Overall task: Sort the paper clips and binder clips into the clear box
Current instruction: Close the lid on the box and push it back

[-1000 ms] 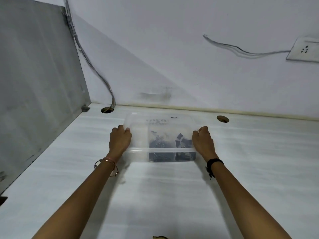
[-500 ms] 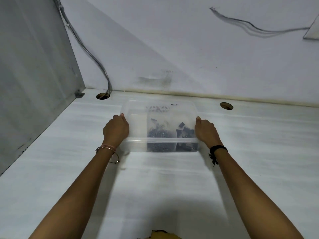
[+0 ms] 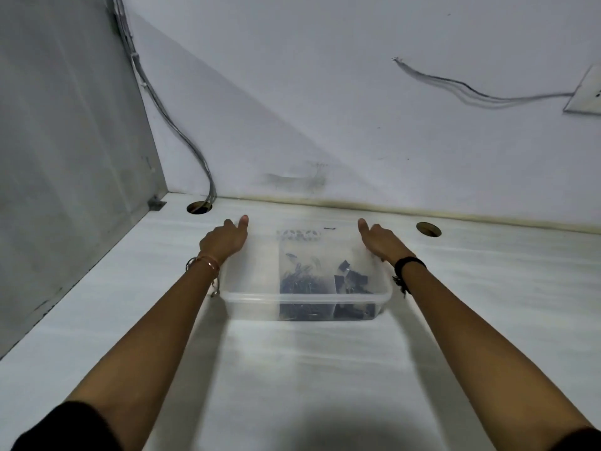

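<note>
Dim, cool light; soft shadow near bottom edge; wide-angle bend at edges; slight blur.

Both hands have let go of the clear box [image 3: 305,299]: left hand [image 3: 224,239] and right hand [image 3: 379,242] (fingers spread) now reach toward 12 o'clock along its sides.

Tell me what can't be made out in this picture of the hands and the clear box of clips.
Head view:
- Left hand and right hand: fingers hidden behind the hands and the clear box, so the grip is unclear.
- Paper clips and binder clips: too small and blurred by the plastic to count.
- Dark printing at the box's far end: too blurred to read.
- Wall socket: cut off by the right edge.
</note>
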